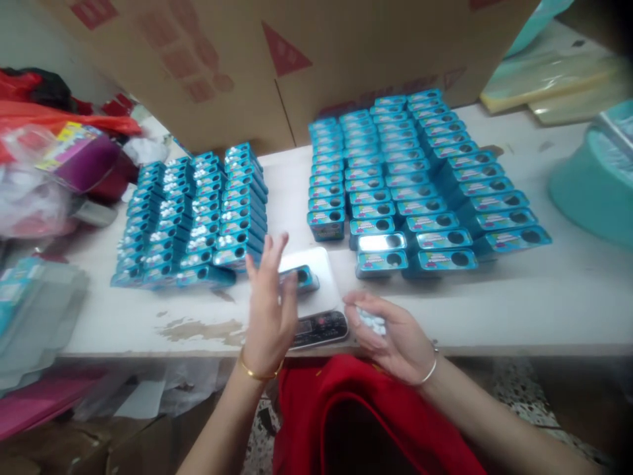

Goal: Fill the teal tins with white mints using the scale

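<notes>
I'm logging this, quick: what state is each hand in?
Left hand: open, near a blue rectangular box.
Right hand: partly closed, holding small, whitish, rounded pellets.

Pale pellets (pixel 372 322) near blue box (pixel 308 281) on scale (pixel 327 287)

Both forearms (pixel 227 415) reach forward
The left hand (pixel 270 310) is raised, fingers (pixel 268 264) spread; the right hand (pixel 390 340) is cupped.
</notes>
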Demonstrator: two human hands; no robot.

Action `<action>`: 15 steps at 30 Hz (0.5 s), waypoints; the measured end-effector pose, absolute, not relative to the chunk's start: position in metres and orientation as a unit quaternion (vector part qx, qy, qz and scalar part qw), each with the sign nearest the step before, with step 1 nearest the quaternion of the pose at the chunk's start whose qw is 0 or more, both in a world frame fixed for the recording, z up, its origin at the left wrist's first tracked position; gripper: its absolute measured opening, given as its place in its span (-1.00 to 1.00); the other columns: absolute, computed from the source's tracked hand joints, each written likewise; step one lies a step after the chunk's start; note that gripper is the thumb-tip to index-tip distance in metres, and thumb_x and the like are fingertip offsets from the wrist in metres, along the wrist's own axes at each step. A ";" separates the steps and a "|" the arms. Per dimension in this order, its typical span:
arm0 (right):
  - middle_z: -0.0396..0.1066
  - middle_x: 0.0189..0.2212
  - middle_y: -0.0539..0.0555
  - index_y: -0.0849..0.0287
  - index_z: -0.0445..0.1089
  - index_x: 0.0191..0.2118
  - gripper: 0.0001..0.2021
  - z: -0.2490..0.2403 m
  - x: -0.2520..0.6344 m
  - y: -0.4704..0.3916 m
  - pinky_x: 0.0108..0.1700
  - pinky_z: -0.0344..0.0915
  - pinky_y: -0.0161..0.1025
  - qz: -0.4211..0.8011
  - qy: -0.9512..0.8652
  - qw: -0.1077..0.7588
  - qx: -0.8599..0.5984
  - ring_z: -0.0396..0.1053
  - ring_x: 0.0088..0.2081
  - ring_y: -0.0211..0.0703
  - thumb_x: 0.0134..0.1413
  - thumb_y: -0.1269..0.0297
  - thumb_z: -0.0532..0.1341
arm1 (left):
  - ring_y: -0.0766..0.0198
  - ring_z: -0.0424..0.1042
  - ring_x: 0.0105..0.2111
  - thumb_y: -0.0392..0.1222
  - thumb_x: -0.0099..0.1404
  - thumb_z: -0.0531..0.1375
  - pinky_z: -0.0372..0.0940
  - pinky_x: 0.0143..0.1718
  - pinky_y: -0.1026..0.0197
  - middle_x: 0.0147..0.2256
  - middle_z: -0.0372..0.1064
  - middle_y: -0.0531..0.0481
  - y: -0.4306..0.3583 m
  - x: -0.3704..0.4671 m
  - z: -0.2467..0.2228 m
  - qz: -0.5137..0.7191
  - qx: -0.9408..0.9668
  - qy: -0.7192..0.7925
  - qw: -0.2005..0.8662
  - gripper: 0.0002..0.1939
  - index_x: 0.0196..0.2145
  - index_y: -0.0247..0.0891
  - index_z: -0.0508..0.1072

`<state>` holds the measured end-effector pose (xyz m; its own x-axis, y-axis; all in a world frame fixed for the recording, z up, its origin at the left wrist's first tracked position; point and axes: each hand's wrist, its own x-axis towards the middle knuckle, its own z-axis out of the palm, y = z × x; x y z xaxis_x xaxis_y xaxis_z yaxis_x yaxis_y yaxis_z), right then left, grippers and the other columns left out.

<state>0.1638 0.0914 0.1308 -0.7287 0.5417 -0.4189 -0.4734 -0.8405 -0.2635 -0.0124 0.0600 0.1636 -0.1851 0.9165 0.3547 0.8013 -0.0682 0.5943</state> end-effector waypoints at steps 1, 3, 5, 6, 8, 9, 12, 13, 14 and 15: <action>0.31 -0.56 -0.03 0.29 0.41 -0.30 -0.84 0.132 0.163 0.090 -0.70 0.02 -0.52 0.932 -0.069 0.268 -0.234 0.05 -0.74 -0.51 0.06 0.44 0.09 | 0.12 0.10 0.20 -0.26 0.36 -0.02 -0.12 0.25 -0.11 0.17 0.15 -0.11 0.054 -0.010 0.166 0.398 0.611 0.680 0.082 -0.53 0.21 -0.12 0.05; 0.32 -0.56 -0.03 0.28 0.42 -0.30 -0.82 0.135 0.163 0.087 -0.71 0.01 -0.52 0.940 -0.072 0.260 -0.210 0.06 -0.75 -0.52 0.07 0.44 0.07 | 0.17 0.28 0.06 -0.23 0.36 0.00 0.15 0.12 0.04 0.06 0.29 -0.10 0.039 0.000 0.168 0.435 0.563 0.686 0.155 -0.62 0.12 -0.14 0.22; 0.32 -0.56 -0.02 0.28 0.42 -0.31 -0.81 0.137 0.162 0.084 -0.71 0.00 -0.51 0.942 -0.082 0.259 -0.197 0.07 -0.75 -0.51 0.08 0.43 0.06 | 0.19 0.35 -0.03 -0.18 0.35 0.02 0.23 0.04 0.13 -0.04 0.37 -0.08 0.025 0.016 0.165 0.428 0.503 0.682 0.314 -0.69 0.03 -0.18 0.34; 0.33 -0.56 -0.01 0.28 0.43 -0.31 -0.81 0.137 0.163 0.082 -0.71 0.00 -0.51 0.940 -0.090 0.261 -0.200 0.08 -0.75 -0.51 0.08 0.43 0.06 | 0.18 0.35 -0.04 -0.15 0.34 0.04 0.23 0.02 0.14 -0.07 0.39 -0.09 0.019 0.025 0.160 0.422 0.459 0.667 0.407 -0.70 -0.02 -0.20 0.38; 0.33 -0.57 0.00 0.28 0.43 -0.30 -0.82 0.133 0.165 0.079 -0.71 -0.02 -0.51 0.932 -0.115 0.262 -0.222 0.09 -0.74 -0.50 0.08 0.42 0.08 | 0.17 0.37 -0.08 -0.09 0.31 0.08 0.23 0.01 0.15 -0.12 0.42 -0.10 0.012 0.041 0.148 0.431 0.348 0.609 0.567 -0.71 -0.11 -0.27 0.43; 0.33 -0.58 -0.01 0.29 0.43 -0.30 -0.83 0.130 0.167 0.077 -0.71 -0.04 -0.50 0.927 -0.129 0.260 -0.239 0.10 -0.74 -0.50 0.08 0.42 0.09 | 0.17 0.39 -0.12 -0.06 0.29 0.10 0.23 -0.01 0.15 -0.17 0.44 -0.10 0.010 0.048 0.141 0.445 0.293 0.574 0.622 -0.72 -0.17 -0.30 0.44; 0.32 -0.61 -0.02 0.27 0.43 -0.30 -0.87 0.120 0.176 0.071 -0.71 -0.10 -0.50 0.907 -0.165 0.238 -0.305 0.09 -0.73 -0.49 0.08 0.40 0.14 | 0.24 0.41 -0.32 0.02 0.17 0.23 0.27 -0.14 0.18 -0.36 0.43 -0.06 0.004 0.059 0.118 0.473 0.166 0.509 0.699 -0.68 -0.34 -0.34 0.42; 0.32 -0.60 -0.02 0.26 0.42 -0.30 -0.89 0.118 0.178 0.069 -0.70 -0.11 -0.50 0.900 -0.173 0.230 -0.327 0.09 -0.72 -0.49 0.07 0.38 0.16 | 0.27 0.40 -0.37 0.02 0.12 0.27 0.27 -0.19 0.20 -0.41 0.41 -0.04 0.003 0.059 0.111 0.472 0.138 0.506 0.709 -0.67 -0.37 -0.34 0.41; 0.34 -0.58 -0.01 0.26 0.42 -0.31 -0.90 0.115 0.180 0.068 -0.69 -0.11 -0.49 0.893 -0.179 0.224 -0.346 0.10 -0.71 -0.49 0.07 0.37 0.17 | 0.29 0.39 -0.39 0.02 0.08 0.29 0.27 -0.23 0.22 -0.43 0.40 -0.03 0.001 0.059 0.106 0.467 0.116 0.508 0.714 -0.65 -0.37 -0.34 0.40; 0.35 -0.57 -0.01 0.26 0.41 -0.31 -0.90 0.114 0.182 0.066 -0.68 -0.11 -0.49 0.888 -0.184 0.220 -0.360 0.10 -0.70 -0.49 0.07 0.36 0.18 | 0.29 0.39 -0.40 0.02 0.06 0.31 0.26 -0.25 0.23 -0.43 0.39 -0.02 0.000 0.058 0.102 0.462 0.103 0.514 0.715 -0.64 -0.36 -0.34 0.40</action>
